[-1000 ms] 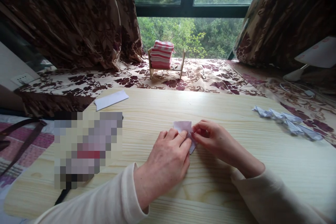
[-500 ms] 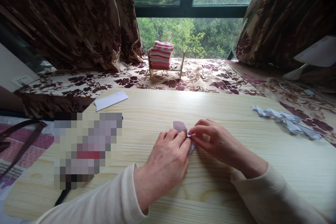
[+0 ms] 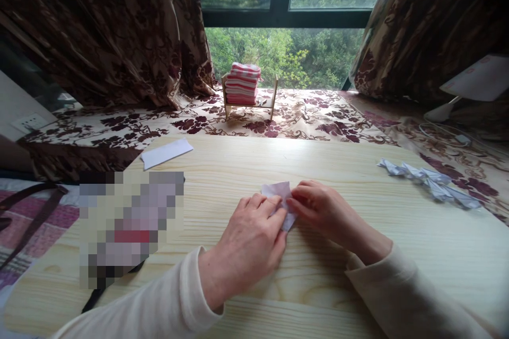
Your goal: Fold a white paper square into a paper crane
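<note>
Resting its gently bent fingers on a small white paper (image 3: 279,189), the left hand (image 3: 248,241) is open, palm down, over the table (image 3: 222,164). The right hand (image 3: 324,211) curls just beside it, thumb and fingertips at the paper's right edge; whether they pinch it, I cannot tell.

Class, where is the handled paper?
Head view, near centre: the paper lies on the table, partly under the left hand, the right hand at its right edge.
</note>
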`<state>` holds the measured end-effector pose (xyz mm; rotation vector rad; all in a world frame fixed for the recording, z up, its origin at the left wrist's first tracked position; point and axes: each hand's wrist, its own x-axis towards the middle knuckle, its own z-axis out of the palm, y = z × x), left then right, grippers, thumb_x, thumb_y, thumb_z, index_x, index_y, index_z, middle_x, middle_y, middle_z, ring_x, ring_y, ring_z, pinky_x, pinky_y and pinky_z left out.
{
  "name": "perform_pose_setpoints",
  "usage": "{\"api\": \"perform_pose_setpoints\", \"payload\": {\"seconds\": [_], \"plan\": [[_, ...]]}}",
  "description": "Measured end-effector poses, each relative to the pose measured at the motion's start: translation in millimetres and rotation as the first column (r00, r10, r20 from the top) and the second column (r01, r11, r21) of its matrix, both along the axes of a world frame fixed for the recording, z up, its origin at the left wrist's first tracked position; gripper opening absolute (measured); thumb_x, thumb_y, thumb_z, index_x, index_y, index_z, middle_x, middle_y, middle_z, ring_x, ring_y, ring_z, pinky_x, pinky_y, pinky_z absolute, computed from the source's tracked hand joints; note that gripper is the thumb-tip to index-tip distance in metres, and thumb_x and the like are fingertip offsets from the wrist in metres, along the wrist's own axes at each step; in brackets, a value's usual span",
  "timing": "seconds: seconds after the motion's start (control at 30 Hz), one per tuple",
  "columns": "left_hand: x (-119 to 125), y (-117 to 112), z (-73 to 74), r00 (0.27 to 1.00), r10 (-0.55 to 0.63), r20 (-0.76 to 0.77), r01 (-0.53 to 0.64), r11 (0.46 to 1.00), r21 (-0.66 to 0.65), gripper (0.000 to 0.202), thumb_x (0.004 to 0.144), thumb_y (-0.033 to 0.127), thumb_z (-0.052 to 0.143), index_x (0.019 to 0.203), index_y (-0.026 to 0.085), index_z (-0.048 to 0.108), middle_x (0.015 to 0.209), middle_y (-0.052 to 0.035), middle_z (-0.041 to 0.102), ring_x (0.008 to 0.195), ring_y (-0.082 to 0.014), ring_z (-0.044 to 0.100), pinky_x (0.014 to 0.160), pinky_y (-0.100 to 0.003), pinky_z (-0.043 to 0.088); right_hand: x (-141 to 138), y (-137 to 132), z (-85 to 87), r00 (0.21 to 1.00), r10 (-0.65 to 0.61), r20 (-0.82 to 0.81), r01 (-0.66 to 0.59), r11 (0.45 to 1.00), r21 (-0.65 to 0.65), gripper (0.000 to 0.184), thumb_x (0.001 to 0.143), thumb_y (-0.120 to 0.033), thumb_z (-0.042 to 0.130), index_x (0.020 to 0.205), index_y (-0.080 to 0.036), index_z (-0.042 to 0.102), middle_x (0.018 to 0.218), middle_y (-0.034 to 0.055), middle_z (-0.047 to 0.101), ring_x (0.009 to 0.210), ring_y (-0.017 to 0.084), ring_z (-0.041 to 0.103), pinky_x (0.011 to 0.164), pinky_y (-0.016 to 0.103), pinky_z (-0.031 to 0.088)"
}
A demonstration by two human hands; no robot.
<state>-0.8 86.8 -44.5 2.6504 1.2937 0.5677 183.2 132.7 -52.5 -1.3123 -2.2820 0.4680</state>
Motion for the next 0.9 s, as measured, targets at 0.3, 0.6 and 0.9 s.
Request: {"api": "perform_pose_setpoints", "payload": {"seconds": [0.3, 0.6, 0.9], "plan": [[-21.1, 33.3, -2.6, 0.885, 0.424, 0.191, -0.421, 0.905, -0.059, 0.01, 0.082, 0.024, 0.058, 0.084, 0.019, 0.067, 0.09, -0.0052, 0.064, 0.093, -0.0235, 0.057, 0.084, -0.039, 0.043, -1.8, -0.7, 1.9, 0.977, -0.133, -0.166, 0.128, 0.991, -0.042, 0.027, 0.085, -0.033, 0.051, 0.063, -0.019, 0.056, 0.058, -0.0012, 0.055, 0.054, 0.013, 0.047, 0.052, 0.024, 0.034], [-3.4, 33.5, -8.1, 0.884, 0.436, 0.17, -0.429, 0.9, -0.078, 0.01, 0.078, 0.019, 0.063, 0.069, 0.02, 0.061, 0.081, -0.0014, 0.064, 0.089, -0.0215, 0.055, 0.08, -0.036, 0.04, -9.7, -5.7, -3.0, 0.988, -0.146, -0.046, 0.145, 0.989, -0.029, 0.024, 0.081, -0.025, 0.053, 0.058, -0.019, 0.051, 0.06, -0.0015, 0.054, 0.055, 0.012, 0.044, 0.053, 0.024, 0.029], [2.6, 34.0, -11.3, 0.91, 0.375, 0.175, -0.369, 0.927, -0.066, 0.011, 0.08, 0.018, 0.063, 0.069, 0.021, 0.062, 0.08, -0.0004, 0.062, 0.088, -0.0205, 0.053, 0.08, -0.035, 0.039, -13.1, -6.2, -5.9, 0.981, -0.192, 0.001, 0.192, 0.981, 0.0, 0.014, 0.078, -0.022, 0.057, 0.065, -0.02, 0.055, 0.063, -0.0012, 0.057, 0.057, 0.013, 0.046, 0.054, 0.024, 0.029]]}}
